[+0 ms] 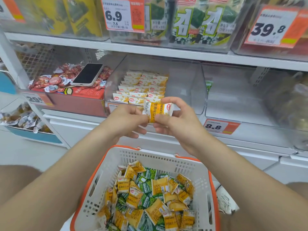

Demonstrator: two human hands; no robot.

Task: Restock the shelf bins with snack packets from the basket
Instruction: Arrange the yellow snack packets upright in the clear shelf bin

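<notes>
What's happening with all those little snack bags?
A person is filling a shop shelf. The left hand and right hand pinch one yellow packet in front of the clear bin, where matching packets stand in rows on its left side. The basket below holds many more yellow and green packets.

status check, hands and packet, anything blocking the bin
Left hand and right hand both pinch one yellow packet, just in front of the clear bin. Bin part filled, right side bare. Nothing blocking; basket below has more.
</notes>
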